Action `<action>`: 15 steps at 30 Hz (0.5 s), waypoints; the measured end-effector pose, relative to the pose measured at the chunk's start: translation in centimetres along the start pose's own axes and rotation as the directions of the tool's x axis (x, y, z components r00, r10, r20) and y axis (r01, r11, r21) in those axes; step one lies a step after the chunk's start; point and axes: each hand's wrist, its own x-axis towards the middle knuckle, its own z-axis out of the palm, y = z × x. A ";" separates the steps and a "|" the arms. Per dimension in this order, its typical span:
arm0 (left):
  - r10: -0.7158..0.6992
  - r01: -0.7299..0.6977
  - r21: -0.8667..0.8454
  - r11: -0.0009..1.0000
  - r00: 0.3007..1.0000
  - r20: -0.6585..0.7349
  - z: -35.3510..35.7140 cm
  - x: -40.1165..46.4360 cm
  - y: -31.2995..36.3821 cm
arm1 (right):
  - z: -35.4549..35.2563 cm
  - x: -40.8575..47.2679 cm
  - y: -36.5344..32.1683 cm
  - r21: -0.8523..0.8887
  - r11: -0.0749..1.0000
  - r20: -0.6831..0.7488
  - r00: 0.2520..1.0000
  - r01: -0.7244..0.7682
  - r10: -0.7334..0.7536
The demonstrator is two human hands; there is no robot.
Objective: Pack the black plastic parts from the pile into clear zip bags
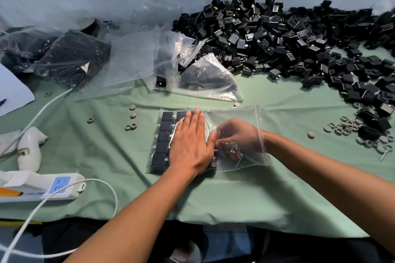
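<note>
At the centre of the frame a clear zip bag lies on the green cloth, its left half filled with rows of black parts. The left hand presses flat on those parts, fingers straight. The right hand is inside the bag's open right end, fingers curled; whether it holds anything I cannot tell. The pile fills the upper right.

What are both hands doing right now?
Left hand: open, fingers straight, pressing flat on the zip bag over the black parts.
Right hand: inside the bag; grip cannot be told.
</note>
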 end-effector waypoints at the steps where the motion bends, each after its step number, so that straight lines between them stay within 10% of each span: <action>1: -0.001 0.001 0.001 1.000 1.000 -0.001 0.0 0.0 0.0 | 0.1 0.0 0.1 0.035 0.999 -0.031 0.999 -0.009 0.010; 15: -0.001 0.001 0.011 1.000 1.000 0.011 -0.1 -0.1 0.0 | 0.0 0.3 -0.1 -0.069 0.995 0.051 0.997 0.066 -0.063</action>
